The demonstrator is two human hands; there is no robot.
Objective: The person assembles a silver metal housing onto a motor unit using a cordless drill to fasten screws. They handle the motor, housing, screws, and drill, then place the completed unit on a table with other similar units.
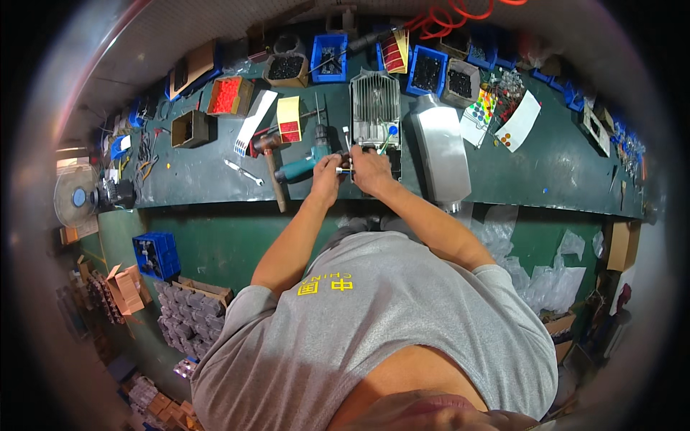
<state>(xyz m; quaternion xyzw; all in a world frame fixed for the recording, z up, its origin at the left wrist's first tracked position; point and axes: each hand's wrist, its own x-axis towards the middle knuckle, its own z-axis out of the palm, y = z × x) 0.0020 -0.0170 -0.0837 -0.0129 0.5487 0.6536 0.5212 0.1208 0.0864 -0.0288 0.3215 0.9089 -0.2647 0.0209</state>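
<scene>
My left hand (327, 179) and my right hand (371, 171) meet over the near end of a finned metal housing (376, 108) on the bench. The fingers of both are closed in a pinch. Between them shows a thin whitish piece, perhaps a wire; its kind is too small to make out. Short wires, one ending in a white connector (346, 130), rise beside the right fingers. A round blue piece (393, 131) sits on the housing. Left of my left hand lies a teal cordless drill (305, 164). A smooth silver cover (444, 151) lies right of the housing.
A hammer (276, 176) and a wrench (244, 172) lie to the left. Along the back stand blue bins (329, 59) and boxes of small dark parts (286, 68). Sticker sheets (289, 119) lie about. A red coiled hose (438, 21) hangs behind; a fan (75, 195) stands far left.
</scene>
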